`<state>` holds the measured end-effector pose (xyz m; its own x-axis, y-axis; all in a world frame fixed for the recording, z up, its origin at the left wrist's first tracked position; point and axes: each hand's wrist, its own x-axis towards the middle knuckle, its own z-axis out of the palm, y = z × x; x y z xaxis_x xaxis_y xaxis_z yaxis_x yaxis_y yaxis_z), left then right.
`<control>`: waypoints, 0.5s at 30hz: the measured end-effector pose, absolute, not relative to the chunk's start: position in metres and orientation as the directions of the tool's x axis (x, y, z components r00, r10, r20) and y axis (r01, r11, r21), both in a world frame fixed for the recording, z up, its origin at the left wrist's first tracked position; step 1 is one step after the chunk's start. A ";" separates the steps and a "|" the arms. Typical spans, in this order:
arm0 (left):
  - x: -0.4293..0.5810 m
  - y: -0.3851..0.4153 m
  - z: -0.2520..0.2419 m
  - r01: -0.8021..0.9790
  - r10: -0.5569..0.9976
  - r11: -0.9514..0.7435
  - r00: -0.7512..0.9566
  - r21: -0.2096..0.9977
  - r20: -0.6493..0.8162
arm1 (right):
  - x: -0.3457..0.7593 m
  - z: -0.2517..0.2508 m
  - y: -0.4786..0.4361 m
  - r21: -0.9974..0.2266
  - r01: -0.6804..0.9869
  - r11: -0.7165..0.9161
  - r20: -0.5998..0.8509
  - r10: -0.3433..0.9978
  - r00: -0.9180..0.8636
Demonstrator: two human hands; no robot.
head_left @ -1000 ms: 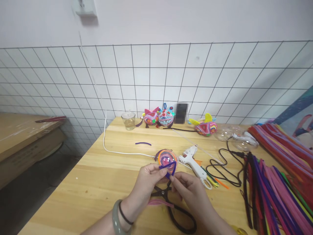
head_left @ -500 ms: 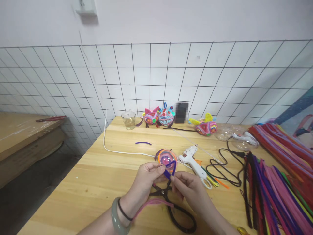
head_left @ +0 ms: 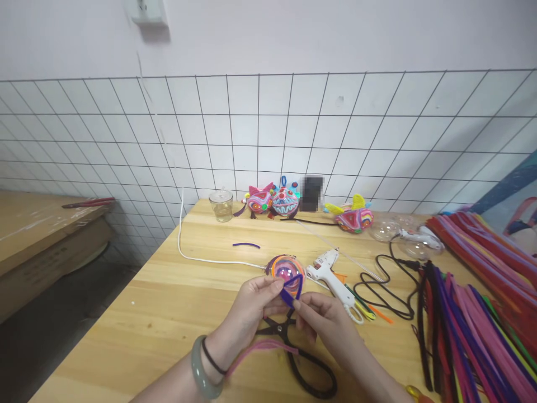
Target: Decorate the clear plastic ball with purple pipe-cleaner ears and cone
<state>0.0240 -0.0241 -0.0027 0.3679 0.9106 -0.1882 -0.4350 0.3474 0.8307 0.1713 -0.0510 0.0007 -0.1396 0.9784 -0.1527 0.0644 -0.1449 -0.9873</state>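
Observation:
Between my hands is a purple pipe cleaner (head_left: 287, 298) bent into a small triangle. My left hand (head_left: 260, 296) pinches its left corner with thumb and finger. At the lower right corner, my right hand (head_left: 322, 319) pinches it too. Just behind lies a clear ball (head_left: 286, 267) lined with orange, pink and purple coils, partly hidden by the pipe cleaner and fingers. Under my hands rest black-handled scissors (head_left: 312, 386), their blades apart. A pink pipe cleaner (head_left: 264, 344) crosses the scissors near my left wrist.
A white glue gun (head_left: 331, 277) lies right of the ball. Pipe cleaner bundles (head_left: 470, 330) fill the right side. Along the back stand a glass cup (head_left: 221, 207), decorated balls (head_left: 285, 201) and clear plastic balls (head_left: 384, 228). A short purple piece (head_left: 246, 245) and a white cord (head_left: 210, 261) lie left.
Hardly anything differs. Both hands keep their pinch on the bent purple pipe cleaner, and the view has shifted very slightly.

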 end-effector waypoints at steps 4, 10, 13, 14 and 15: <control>0.022 -0.022 -0.004 -0.411 0.909 0.355 0.360 0.840 -0.208 | 0.172 -0.003 -0.050 -0.989 0.037 -0.143 -0.147 0.981 -0.124; 0.022 -0.021 -0.003 -0.434 0.931 0.327 0.300 0.839 -0.207 | 0.173 -0.005 -0.049 -0.983 -0.007 -0.184 -0.181 0.975 -0.128; 0.022 -0.021 -0.003 -0.425 0.934 0.316 0.295 0.848 -0.201 | 0.173 -0.005 -0.049 -0.977 -0.042 -0.211 -0.204 0.969 -0.139; 0.022 -0.021 -0.003 -0.423 0.936 0.311 0.293 0.851 -0.197 | 0.173 -0.005 -0.050 -0.976 -0.041 -0.213 -0.205 0.967 -0.149; 0.022 -0.021 -0.004 -0.421 0.937 0.307 0.290 0.853 -0.193 | 0.172 -0.005 -0.050 -0.977 -0.034 -0.211 -0.203 0.966 -0.161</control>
